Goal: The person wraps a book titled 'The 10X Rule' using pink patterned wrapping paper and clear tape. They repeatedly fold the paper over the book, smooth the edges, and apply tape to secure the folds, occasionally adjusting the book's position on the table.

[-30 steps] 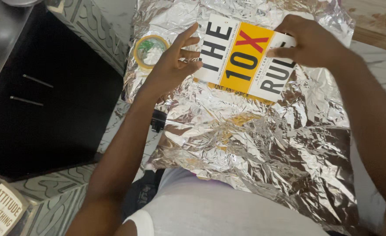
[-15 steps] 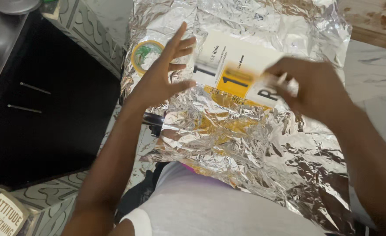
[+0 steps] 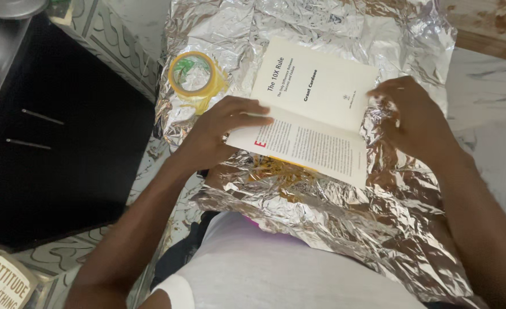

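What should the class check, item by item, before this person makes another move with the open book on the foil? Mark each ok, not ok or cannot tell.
1. Book lies open, pages up: ok.
2. Left hand presses the book's left edge near the spine: ok.
3. Right hand has a grip on the book: cannot tell; it is blurred at the right edge.
4. Foil sheet reaches past the book on every side: ok.
5. Foil smooth: not ok; heavily crinkled.
6. Yellow tape roll close to the left hand: ok.
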